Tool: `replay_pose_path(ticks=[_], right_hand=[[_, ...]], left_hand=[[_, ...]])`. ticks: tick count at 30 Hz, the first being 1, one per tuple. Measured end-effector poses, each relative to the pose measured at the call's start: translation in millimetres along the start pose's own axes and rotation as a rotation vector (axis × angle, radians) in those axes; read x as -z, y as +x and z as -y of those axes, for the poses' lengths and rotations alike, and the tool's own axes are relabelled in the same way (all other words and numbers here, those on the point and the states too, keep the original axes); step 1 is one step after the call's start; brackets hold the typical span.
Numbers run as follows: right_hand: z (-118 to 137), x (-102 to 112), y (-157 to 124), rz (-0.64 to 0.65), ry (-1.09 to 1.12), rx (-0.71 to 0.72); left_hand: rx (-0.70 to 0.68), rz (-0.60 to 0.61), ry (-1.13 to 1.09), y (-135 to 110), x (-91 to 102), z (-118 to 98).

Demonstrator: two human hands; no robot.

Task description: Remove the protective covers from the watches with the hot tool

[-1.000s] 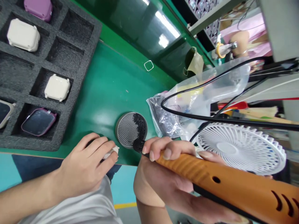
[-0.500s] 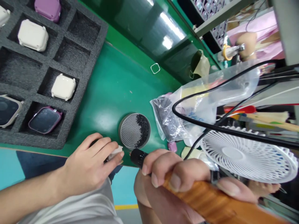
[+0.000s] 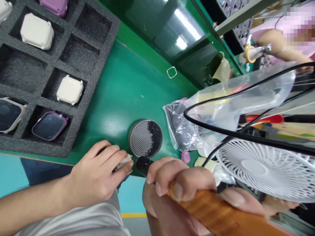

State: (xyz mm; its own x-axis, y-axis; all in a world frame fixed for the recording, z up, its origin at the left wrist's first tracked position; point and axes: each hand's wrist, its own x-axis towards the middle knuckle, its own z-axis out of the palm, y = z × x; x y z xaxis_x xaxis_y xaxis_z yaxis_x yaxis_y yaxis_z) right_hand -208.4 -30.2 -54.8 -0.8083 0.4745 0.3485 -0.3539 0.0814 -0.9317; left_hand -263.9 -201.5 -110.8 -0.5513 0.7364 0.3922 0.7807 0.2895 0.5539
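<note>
My left hand [image 3: 99,172] is closed around a small white watch case [image 3: 125,161] at the bench's front edge; the fingers cover most of it. My right hand [image 3: 182,178] wraps round an electric screwdriver [image 3: 209,209] with an orange-brown grip and black nose. Its nose points left, close beside the case; whether the bit touches it I cannot tell. Just beyond both hands sits a round grey dish [image 3: 140,141] with a perforated top, small black screws heaped along its right side.
A grey foam tray [image 3: 86,98] at left holds white and purple watch cases in some pockets. A thin white square frame [image 3: 171,72] lies farther back. To the right are a clear plastic bag [image 3: 182,124], a black cable [image 3: 221,131], a white fan [image 3: 256,167] and another person's arm [image 3: 273,42].
The screwdriver's nose has come nearer the watch case in my left hand. The view has shifted a little, so the dish, bag and fan appear farther right.
</note>
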Motion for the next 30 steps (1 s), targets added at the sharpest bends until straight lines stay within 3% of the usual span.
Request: replay_pose_path(ticks=[6, 11, 16, 20, 25, 30], right_hand=[[-6.4, 26.1, 1.8, 0.31, 0.002, -0.149], [-12.2, 27.0, 0.0, 0.318, -0.01, -0.151], [-8.0, 8.9, -2.9, 0.269, -0.014, -0.125], [7.0, -3.3, 3.5, 0.123, 0.02, -0.086], [10.8, -3.5, 22.4, -0.082, 0.001, 0.06], [-0.9, -2.4, 30.0, -0.158, -0.04, 0.037]], left_hand=[[0.018, -0.003, -0.002, -3.7, -2.6, -0.1], [0.034, 0.01, -0.004, -6.5, -4.8, -0.5], [0.019, 0.008, 0.004, -5.9, -4.1, 0.9], [0.026, 0.001, 0.02, -4.2, -3.4, 0.2], [0.023, 0.005, 0.077, -6.0, -0.1, -0.1], [-0.064, 0.076, 0.048, -10.0, -0.1, 2.5]])
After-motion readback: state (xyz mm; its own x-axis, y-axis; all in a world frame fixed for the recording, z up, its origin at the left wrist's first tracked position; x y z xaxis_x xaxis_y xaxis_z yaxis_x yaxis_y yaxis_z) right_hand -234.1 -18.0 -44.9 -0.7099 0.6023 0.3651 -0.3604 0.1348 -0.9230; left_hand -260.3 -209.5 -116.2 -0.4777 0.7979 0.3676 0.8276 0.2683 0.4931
